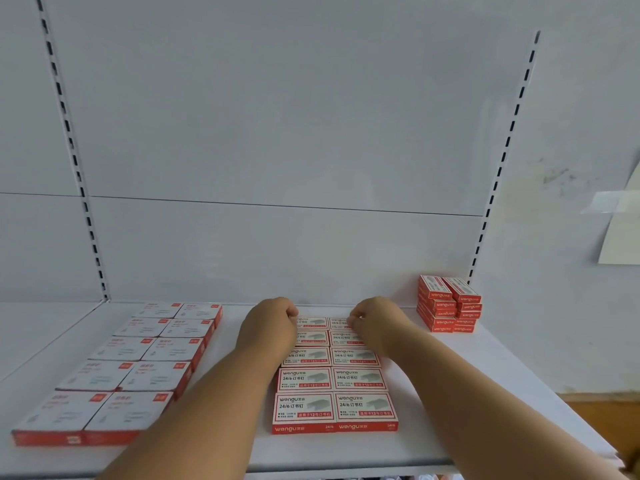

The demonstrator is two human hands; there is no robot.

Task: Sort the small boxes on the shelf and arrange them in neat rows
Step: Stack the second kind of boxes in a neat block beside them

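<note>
Small red-and-white staple boxes (333, 379) lie flat in two neat columns at the middle of the white shelf (433, 393). My left hand (268, 323) rests curled at the far left end of these columns, its fingers against the back boxes. My right hand (375, 320) is curled at the far right end, fingertips pinching at the rearmost box there. Whether either hand truly grips a box is hidden. A second block of larger white boxes with red edges (138, 362) lies in two columns on the left. A stack of red boxes (448, 304) stands at the back right.
The shelf's white back panel (277, 133) rises behind, with slotted uprights (72, 150) left and right. A paper sheet (620, 230) is taped to the wall on the right. The shelf's front edge (346, 464) runs along the bottom.
</note>
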